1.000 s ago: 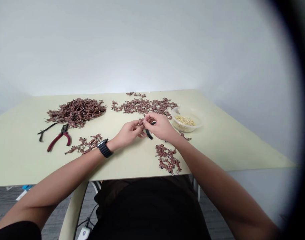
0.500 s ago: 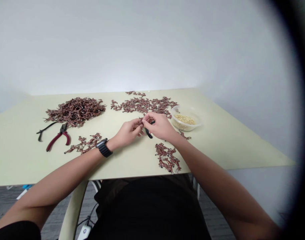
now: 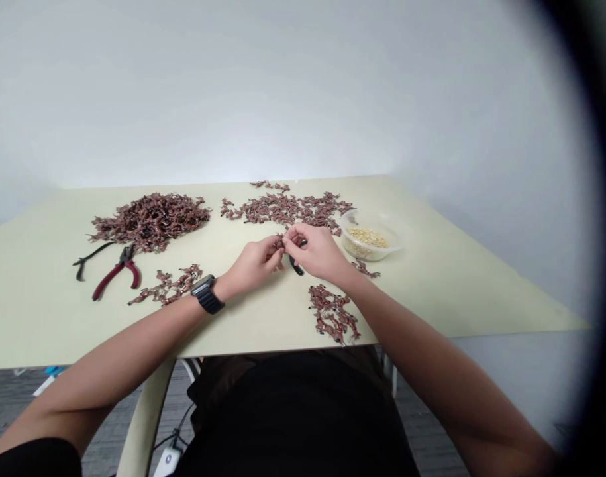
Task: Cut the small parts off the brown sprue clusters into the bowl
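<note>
My left hand (image 3: 255, 264), with a dark watch on its wrist, is closed around a small brown figurine (image 3: 279, 242) that looks like an animal. Close against it, my right hand (image 3: 316, 248) pinches at the same spot with thumb and forefinger; whatever lies between those fingertips is too small to make out. A black-handled tool (image 3: 296, 266) shows partly under the right palm, its working end hidden. Just right of that hand stands a clear plastic bowl (image 3: 395, 246) of tiny gold-coloured pieces (image 3: 367, 237).
A large heap of brown figurines (image 3: 151, 220) lies at the back left, with a flatter spread (image 3: 287, 209) at back centre. Smaller groups (image 3: 171, 285) (image 3: 332, 311) lie nearer. Red-handled pliers (image 3: 116, 273) and a thin black tool (image 3: 91, 260) rest on the left.
Almost nothing differs. Both hands stay together at the same place, with only very slight movement of the fingers.
</note>
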A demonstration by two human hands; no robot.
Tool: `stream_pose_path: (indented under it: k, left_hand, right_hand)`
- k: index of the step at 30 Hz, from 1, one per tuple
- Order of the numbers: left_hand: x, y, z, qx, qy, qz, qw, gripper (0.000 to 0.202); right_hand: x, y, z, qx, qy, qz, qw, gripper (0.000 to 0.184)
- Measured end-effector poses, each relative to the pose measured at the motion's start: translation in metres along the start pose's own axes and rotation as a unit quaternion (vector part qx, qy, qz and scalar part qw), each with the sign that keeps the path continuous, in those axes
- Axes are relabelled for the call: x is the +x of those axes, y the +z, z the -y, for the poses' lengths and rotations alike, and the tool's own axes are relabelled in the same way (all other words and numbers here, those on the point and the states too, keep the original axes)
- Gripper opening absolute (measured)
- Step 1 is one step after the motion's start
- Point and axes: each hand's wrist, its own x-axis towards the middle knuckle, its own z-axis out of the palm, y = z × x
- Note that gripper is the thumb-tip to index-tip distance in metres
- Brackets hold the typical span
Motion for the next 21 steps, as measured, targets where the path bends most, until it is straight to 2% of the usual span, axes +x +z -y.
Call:
stream_pose_path:
  k: [6,9,11,13,15,16,19,21]
  left_hand:
    - [-0.002,0.000,0.000,0.177,0.028,-0.046,0.983,0.013]
    - [-0.003,-0.001,0.001,0.232,0.040,-0.059,0.970,0.018]
    - [-0.003,-0.003,-0.002,0.212,0.049,-0.051,0.975,0.019]
    - [-0.003,-0.006,-0.005,0.134,0.049,-0.029,0.989,0.019]
    - [-0.002,-0.008,-0.010,-0.004,0.023,0.008,1.000,0.018]
    - [-0.001,-0.008,-0.011,-0.089,-0.001,0.031,0.996,0.018]
    - [0.002,-0.008,-0.013,-0.317,-0.081,0.085,0.941,0.019]
    - [0.003,-0.008,-0.013,-0.376,-0.112,0.086,0.916,0.020]
  right_hand:
    - [-0.003,0.009,0.003,-0.042,-0.035,-0.042,0.998,0.009]
    - [-0.002,0.009,0.003,0.010,0.006,-0.031,0.999,0.012]
    - [0.000,0.006,0.000,0.074,0.055,0.005,0.996,0.016]
    - [0.003,0.000,-0.003,0.105,0.088,0.028,0.990,0.021]
    - [0.005,-0.006,-0.006,0.109,0.085,0.021,0.990,0.022]
    - [0.006,-0.009,-0.007,0.116,0.071,0.019,0.990,0.024]
    - [0.007,-0.015,-0.005,0.162,0.018,0.058,0.985,0.023]
    - [0.007,-0.016,-0.002,0.178,0.009,0.081,0.981,0.020]
